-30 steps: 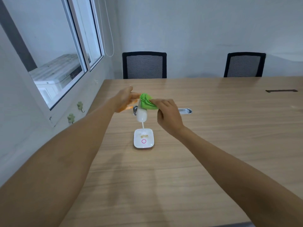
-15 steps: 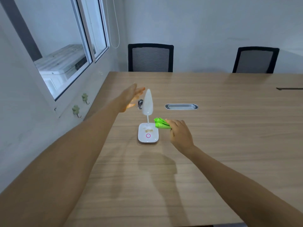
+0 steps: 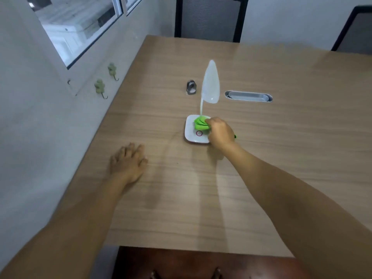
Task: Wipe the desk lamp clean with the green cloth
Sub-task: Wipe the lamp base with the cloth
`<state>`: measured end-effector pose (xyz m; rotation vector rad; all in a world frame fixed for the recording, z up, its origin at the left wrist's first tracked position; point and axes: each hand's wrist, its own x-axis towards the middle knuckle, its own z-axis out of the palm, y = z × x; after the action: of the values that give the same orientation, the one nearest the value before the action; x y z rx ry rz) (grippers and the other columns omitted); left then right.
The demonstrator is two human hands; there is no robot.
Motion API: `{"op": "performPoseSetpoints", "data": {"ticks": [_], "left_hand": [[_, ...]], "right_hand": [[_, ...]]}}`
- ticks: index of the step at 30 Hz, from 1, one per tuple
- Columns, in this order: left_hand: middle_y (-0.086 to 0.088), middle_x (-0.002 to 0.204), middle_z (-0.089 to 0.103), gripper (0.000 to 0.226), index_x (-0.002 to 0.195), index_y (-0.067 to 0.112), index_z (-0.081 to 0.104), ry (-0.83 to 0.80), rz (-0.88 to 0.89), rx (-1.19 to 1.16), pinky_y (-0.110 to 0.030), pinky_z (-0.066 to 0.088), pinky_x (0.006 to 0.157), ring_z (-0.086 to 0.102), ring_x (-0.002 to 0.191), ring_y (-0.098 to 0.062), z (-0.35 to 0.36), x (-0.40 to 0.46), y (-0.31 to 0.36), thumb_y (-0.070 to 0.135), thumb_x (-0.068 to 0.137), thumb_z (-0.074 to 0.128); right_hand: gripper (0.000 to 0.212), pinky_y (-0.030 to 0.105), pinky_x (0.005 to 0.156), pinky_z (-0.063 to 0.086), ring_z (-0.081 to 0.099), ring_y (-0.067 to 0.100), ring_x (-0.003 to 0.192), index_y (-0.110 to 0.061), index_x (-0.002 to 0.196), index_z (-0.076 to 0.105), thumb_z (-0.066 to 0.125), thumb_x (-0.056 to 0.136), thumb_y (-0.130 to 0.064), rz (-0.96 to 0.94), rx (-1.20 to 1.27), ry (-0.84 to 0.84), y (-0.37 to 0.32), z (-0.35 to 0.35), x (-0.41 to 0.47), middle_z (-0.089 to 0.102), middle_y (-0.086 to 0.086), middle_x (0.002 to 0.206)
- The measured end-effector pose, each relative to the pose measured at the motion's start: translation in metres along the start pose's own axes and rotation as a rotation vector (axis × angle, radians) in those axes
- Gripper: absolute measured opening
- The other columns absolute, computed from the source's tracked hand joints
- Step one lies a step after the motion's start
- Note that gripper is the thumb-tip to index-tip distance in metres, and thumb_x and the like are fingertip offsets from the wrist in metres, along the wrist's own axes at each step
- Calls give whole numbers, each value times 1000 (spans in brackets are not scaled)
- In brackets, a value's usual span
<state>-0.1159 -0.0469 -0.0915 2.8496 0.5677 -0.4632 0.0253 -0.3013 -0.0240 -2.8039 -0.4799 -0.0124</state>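
Observation:
A small white desk lamp stands on the wooden table, its teardrop head (image 3: 211, 83) raised on a thin neck above a square white base (image 3: 191, 133) with a red ring button. My right hand (image 3: 220, 132) grips the bunched green cloth (image 3: 200, 123) and presses it onto the top of the base, near the foot of the neck. My left hand (image 3: 128, 161) lies flat on the table to the left of the lamp, fingers together, holding nothing.
A small metal ring-shaped object (image 3: 190, 88) stands behind the lamp. A grey cable slot (image 3: 248, 96) is set in the table (image 3: 281, 158). Two black chairs (image 3: 209, 17) stand at the far side. A wall with green hooks (image 3: 99, 86) runs along the left.
My right hand brought the cloth down from the lamp head to the base. My left hand left the lamp head and dropped flat onto the table. The view tilted down.

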Motion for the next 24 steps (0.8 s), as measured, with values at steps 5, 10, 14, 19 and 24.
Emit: {"op": "performPoseSetpoints", "data": {"ticks": [5,10,14,19,24], "left_hand": [[6,163,-1,60,150,37,6,112,-21,-30,-57,2,118,0,150,-25,17,-1,2,52,93,15],[4,162,12,59,149,37,16,247,-13,-24,-56,8,117,10,149,-25,23,-2,2,51,92,19],[5,162,16,59,149,38,19,275,-13,-12,-55,9,116,13,149,-24,24,-3,3,51,92,20],[5,161,18,58,148,37,22,288,-20,-16,-55,10,116,14,149,-23,25,-2,3,51,92,22],[4,160,22,62,147,38,24,302,-28,-5,-55,12,115,17,148,-23,25,-2,3,54,87,17]], "right_hand": [[50,43,89,53,58,36,113,-11,120,62,52,74,5,-94,75,-73,4,11,-26,62,17,124],[52,38,94,50,59,31,117,-12,123,62,53,77,8,-150,153,75,18,0,-31,63,11,128],[56,35,94,49,57,30,118,-17,129,57,47,78,6,-24,137,62,17,-5,-2,61,11,131],[49,43,88,54,60,37,111,-8,119,63,51,74,6,-118,81,-65,0,9,-33,64,18,123],[46,33,74,59,64,28,105,-9,114,64,43,73,-2,-250,84,-24,-22,6,-54,68,6,116]]}}
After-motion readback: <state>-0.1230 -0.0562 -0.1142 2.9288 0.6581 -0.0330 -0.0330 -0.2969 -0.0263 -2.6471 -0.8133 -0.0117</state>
